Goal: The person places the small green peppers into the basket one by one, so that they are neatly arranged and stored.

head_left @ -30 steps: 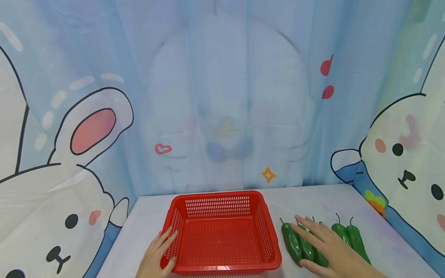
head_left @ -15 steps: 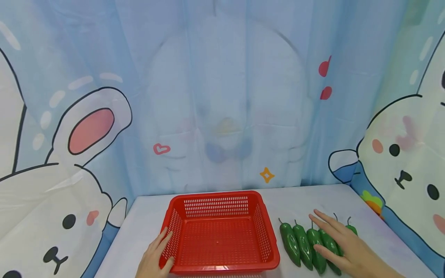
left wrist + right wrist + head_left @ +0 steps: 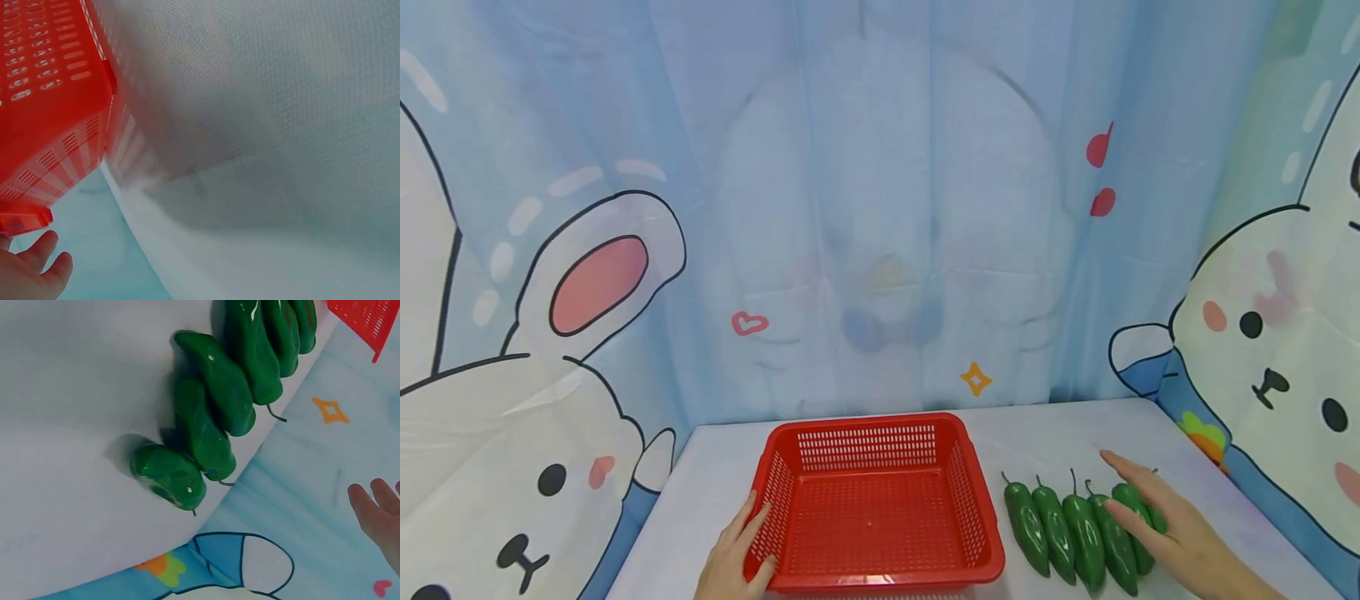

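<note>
A red plastic basket (image 3: 868, 577) with slotted walls stands on the white table in the head view, holding nothing. My left hand (image 3: 735, 552) rests at its left rim with relaxed fingers; in the left wrist view its fingertips show below a corner of the basket (image 3: 56, 119). To the basket's right, several green peppers (image 3: 1083, 537) with thin stems lie side by side in a row. Over the right end of that row, my right hand (image 3: 1180, 533) hovers with fingers extended and partly hides the last peppers. The right wrist view shows these peppers (image 3: 228, 394) uncovered.
The white tabletop (image 3: 1037, 433) runs back to a light blue curtain (image 3: 880, 208) printed with rabbits. Side curtains (image 3: 1255, 400) border the table on the left and right.
My right hand has moved rightward along the row, so the left and middle peppers now show fully. The peppers appear slightly more spread out. My left hand and the basket stay put.
</note>
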`<state>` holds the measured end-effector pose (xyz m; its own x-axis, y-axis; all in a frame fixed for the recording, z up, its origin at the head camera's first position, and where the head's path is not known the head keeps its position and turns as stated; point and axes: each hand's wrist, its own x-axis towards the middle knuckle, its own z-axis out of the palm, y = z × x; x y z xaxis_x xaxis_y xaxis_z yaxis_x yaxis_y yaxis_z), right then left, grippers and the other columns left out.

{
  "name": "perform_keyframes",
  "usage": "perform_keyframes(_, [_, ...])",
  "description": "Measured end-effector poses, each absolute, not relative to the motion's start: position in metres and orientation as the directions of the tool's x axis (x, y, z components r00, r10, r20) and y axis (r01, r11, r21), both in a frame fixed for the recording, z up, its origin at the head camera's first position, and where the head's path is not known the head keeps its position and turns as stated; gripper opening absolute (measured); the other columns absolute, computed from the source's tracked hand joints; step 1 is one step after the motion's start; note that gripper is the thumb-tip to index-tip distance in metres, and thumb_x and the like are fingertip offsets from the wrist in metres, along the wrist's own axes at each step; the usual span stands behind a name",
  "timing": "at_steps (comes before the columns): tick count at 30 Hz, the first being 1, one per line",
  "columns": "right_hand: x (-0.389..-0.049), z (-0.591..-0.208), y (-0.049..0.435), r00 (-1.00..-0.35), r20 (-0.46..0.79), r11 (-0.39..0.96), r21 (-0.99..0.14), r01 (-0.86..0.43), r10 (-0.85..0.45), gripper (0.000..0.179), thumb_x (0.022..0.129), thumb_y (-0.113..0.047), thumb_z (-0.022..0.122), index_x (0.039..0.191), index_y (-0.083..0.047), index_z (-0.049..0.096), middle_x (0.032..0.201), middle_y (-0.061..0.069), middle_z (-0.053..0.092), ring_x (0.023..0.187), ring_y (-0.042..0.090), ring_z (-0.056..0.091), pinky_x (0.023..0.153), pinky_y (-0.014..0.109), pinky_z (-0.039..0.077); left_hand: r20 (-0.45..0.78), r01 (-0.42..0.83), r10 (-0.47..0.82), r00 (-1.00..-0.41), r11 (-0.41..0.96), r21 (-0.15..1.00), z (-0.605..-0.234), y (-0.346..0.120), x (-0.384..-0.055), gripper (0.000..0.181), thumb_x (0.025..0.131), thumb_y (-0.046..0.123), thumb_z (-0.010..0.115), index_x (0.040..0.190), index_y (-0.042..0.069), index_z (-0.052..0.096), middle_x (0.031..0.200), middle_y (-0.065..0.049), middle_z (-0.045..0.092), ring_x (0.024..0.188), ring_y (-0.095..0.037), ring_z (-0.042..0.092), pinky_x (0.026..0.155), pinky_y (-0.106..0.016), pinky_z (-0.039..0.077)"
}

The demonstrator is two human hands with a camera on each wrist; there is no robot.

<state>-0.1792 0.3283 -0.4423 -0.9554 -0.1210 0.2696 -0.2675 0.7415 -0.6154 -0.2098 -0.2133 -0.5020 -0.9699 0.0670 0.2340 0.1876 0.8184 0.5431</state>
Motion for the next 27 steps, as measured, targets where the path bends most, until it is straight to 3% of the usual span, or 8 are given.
perform_keyframes(7, [-0.185,-0.447,0.346,-0.982,0.184,0.749,-0.645,-0.151,-0.039,0.067,0.106,-0.037,0.044,0.153,0.005,0.024,0.149,0.033,0.034,0.124,0.049,0.046,0.086,0.055,0.051,0.209,0.166,0.058,-0.976,0.82,0.548,-0.501,-0.213,-0.207,0.065,0.083,0.026,0.064,0.144,0.01,0.052,0.154,-0.009,0.039,0.126,-0.035,0.047,0.088,-0.057,0.051])
perform_keyframes(12, [-0.188,-0.449,0.361,-0.99,0.138,0.727,-0.683,-0.072,0.031,0.068,0.106,-0.038,0.041,0.151,0.011,0.023,0.146,0.039,0.033,0.122,0.053,0.047,0.079,0.04,0.056,0.219,0.177,0.063,-0.974,0.815,0.552,-0.501,-0.213,-0.208,0.065,0.082,0.025,0.064,0.144,0.008,0.052,0.154,-0.011,0.039,0.126,-0.036,0.047,0.088,-0.056,0.051])
perform_keyframes(15, [-0.191,-0.448,0.368,-0.996,0.04,0.7,-0.714,0.023,0.074,0.076,0.106,-0.045,0.037,0.15,0.014,0.017,0.148,0.042,0.025,0.124,0.059,0.039,0.085,0.047,0.054,0.212,0.176,0.065,-0.975,0.81,0.56,-0.502,-0.213,-0.209,0.065,0.083,0.025,0.064,0.144,0.007,0.052,0.155,-0.012,0.038,0.127,-0.037,0.046,0.088,-0.056,0.051])
perform_keyframes(18, [-0.194,-0.447,0.374,-0.988,-0.085,0.672,-0.725,0.151,0.129,0.086,0.103,-0.054,0.034,0.151,0.014,0.01,0.148,0.043,0.017,0.128,0.062,0.031,0.094,0.061,0.044,0.2,0.167,0.061,-0.978,0.805,0.569,-0.502,-0.213,-0.208,0.066,0.083,0.026,0.064,0.144,0.007,0.051,0.155,-0.01,0.038,0.126,-0.036,0.046,0.087,-0.055,0.052])
perform_keyframes(21, [-0.196,-0.452,0.382,-0.96,-0.187,0.629,-0.726,0.278,0.209,0.095,0.099,-0.063,0.034,0.152,0.011,0.007,0.148,0.043,0.015,0.13,0.061,0.027,0.097,0.067,0.037,0.196,0.169,0.066,-0.978,0.803,0.571,-0.502,-0.213,-0.208,0.068,0.082,0.028,0.065,0.145,0.007,0.05,0.155,-0.01,0.038,0.125,-0.036,0.047,0.085,-0.055,0.053])
perform_keyframes(27, [-0.201,-0.474,0.399,-0.898,-0.282,0.523,-0.737,0.429,0.339,0.102,0.093,-0.065,0.049,0.151,0.01,0.013,0.146,0.043,0.019,0.128,0.062,0.022,0.097,0.072,0.032,0.199,0.179,0.075,-0.977,0.797,0.577,-0.504,-0.214,-0.21,0.068,0.083,0.027,0.064,0.145,0.006,0.049,0.155,-0.011,0.037,0.125,-0.036,0.046,0.084,-0.054,0.053])
